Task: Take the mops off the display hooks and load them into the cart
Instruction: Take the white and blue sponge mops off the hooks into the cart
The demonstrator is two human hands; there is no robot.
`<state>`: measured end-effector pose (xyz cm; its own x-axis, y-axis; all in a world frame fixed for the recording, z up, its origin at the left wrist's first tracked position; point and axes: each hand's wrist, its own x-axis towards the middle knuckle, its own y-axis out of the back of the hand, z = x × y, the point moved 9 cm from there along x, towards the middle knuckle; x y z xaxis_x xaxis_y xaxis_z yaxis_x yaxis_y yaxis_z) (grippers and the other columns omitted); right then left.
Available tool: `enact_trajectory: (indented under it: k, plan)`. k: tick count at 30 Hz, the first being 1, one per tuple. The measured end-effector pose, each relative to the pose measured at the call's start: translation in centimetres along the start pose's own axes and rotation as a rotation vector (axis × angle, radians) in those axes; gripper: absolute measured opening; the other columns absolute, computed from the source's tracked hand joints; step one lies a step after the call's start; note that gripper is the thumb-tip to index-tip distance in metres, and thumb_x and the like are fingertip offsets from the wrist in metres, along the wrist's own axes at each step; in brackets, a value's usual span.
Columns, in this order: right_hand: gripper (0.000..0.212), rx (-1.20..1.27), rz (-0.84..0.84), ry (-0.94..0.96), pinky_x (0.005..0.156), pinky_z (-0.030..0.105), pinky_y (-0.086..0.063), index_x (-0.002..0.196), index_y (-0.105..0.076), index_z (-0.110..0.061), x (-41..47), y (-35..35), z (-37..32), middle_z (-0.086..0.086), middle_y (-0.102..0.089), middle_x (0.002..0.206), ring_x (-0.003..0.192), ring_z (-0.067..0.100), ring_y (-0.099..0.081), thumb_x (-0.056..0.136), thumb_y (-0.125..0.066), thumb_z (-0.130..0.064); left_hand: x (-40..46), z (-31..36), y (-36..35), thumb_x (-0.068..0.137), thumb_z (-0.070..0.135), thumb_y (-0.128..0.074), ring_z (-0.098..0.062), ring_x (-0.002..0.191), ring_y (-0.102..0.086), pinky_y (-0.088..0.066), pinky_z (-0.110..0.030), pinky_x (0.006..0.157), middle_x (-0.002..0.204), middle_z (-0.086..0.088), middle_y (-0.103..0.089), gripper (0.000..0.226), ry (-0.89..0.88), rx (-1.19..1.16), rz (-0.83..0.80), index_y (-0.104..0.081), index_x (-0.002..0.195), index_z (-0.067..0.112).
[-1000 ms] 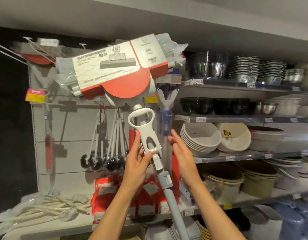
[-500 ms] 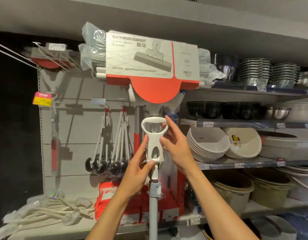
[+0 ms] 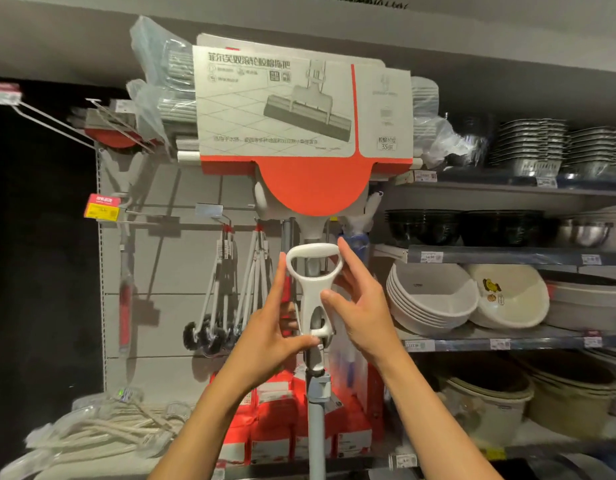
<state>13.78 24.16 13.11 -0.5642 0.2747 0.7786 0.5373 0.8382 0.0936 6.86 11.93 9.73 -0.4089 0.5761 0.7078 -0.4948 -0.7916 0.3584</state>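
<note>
A sponge mop stands upright in front of the display, its head in a grey and red card sleeve. Below the sleeve are a white loop pull handle and a grey pole running down out of view. My left hand holds the pull handle from the left, thumb at its lower end. My right hand holds it from the right, thumb on its middle, fingers by the loop. More plastic-wrapped mop heads hang behind on hooks, and another mop hangs farther left. No cart is in view.
An empty wire hook juts out at top left. Round brushes hang on the pegboard; red packs and hangers lie on the lower shelf. Shelves on the right hold bowls, steel dishes and buckets.
The mop head swung from tilted left to level and upright. My right hand moved from beside the pull handle onto it. My left hand kept its hold.
</note>
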Motion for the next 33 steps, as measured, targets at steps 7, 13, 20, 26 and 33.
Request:
enact_trajectory:
  k: [7,13,20,26,33]
  plan:
    - [0.073,0.038,0.017,0.002,0.111,0.025,-0.041,0.15,-0.035,-0.023,1.8,-1.5,0.8,-0.001,-0.047,0.151,0.137,0.004,-0.047,0.089,-0.064,0.006,1.1,-0.6,1.9,0.082,0.007,-0.08,-0.018,0.109,-0.07,-0.056,-0.03,0.089,0.122,0.002,-0.072,0.116,-0.014,-0.221,0.018,-0.002,0.152,0.056]
    - [0.081,0.032,-0.088,-0.03,0.102,0.012,-0.04,0.154,-0.025,-0.017,4.7,-3.7,2.5,-0.002,-0.043,0.15,0.129,-0.012,-0.046,0.089,-0.057,0.019,3.3,-3.0,3.7,0.079,0.008,-0.079,-0.032,0.111,-0.069,-0.056,-0.045,0.094,0.122,-0.008,-0.072,0.113,0.02,-0.309,0.005,-0.007,0.156,0.047]
    - [0.072,0.015,-0.025,0.02,0.105,0.02,-0.044,0.146,-0.036,-0.021,9.3,-4.9,4.8,-0.008,-0.05,0.144,0.133,-0.001,-0.049,0.088,-0.063,0.012,7.7,-5.7,6.1,0.083,-0.004,-0.075,-0.032,0.108,-0.07,-0.057,-0.043,0.093,0.118,-0.008,-0.074,0.111,-0.005,-0.375,-0.025,-0.007,0.157,0.044]
    - [0.063,0.028,0.026,0.089,0.108,0.032,-0.045,0.134,-0.043,-0.027,13.8,-6.4,4.7,-0.003,-0.056,0.139,0.13,0.008,-0.054,0.08,-0.066,-0.004,11.8,-6.8,8.7,0.077,0.007,-0.077,-0.034,0.106,-0.07,-0.059,-0.041,0.089,0.115,-0.01,-0.074,0.113,-0.067,-0.424,-0.036,-0.008,0.158,0.042]
    - [0.069,-0.087,0.066,0.151,0.089,0.019,-0.05,0.152,-0.036,-0.031,17.8,-7.3,4.7,-0.003,-0.064,0.117,0.102,0.005,-0.063,0.095,-0.061,-0.001,16.5,-7.2,11.6,0.084,-0.008,-0.072,-0.028,0.107,-0.071,-0.058,-0.033,0.086,0.12,-0.013,-0.072,0.109,-0.141,-0.426,-0.053,-0.011,0.157,0.045]
